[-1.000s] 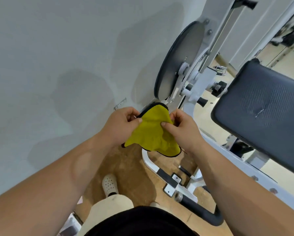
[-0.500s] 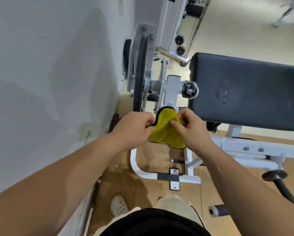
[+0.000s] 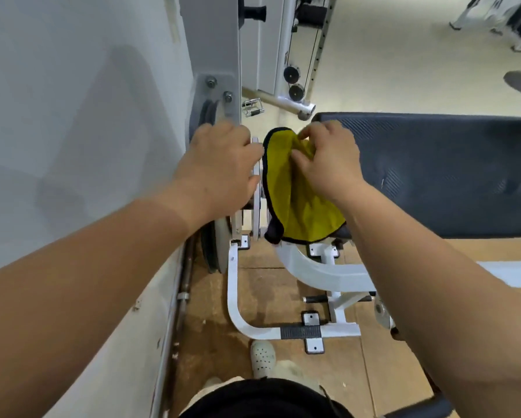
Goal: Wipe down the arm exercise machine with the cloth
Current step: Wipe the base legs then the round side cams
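Wall [image 3: 72, 116]: pale and plain, filling the left side from near to far.
Floor [image 3: 262, 297]: brown boards near, paler flooring far and to the right.
Arm exercise machine [image 3: 235, 297]: a white tube frame standing on the floor in the middle. Its grey upright post runs along the wall at the far left.
Pad [image 3: 449, 176]: a wide black textured cushion on the right of the machine, lying across the frame above the floor.
Disc [image 3: 217, 251]: a grey round plate seen edge-on, upright, just beside the wall and left of the white frame.
Left hand [image 3: 220, 167]: back toward the camera, over the top of the disc, just left of the cloth's black edge. Its fingers bend away out of sight, so I cannot tell whether it grips anything or touches the cloth.
Right hand [image 3: 331, 164]: at the pad's left end, thumb and curled fingers pinching a bunched fold at the top of the cloth.
Cloth [image 3: 301, 206]: yellow with a black border, hanging from the right hand between the two hands, in front of the pad's left end. Its lower corner droops above the curved white tube.
Shoe [image 3: 263, 357]: pale and perforated, on the floor near the frame's front bar.
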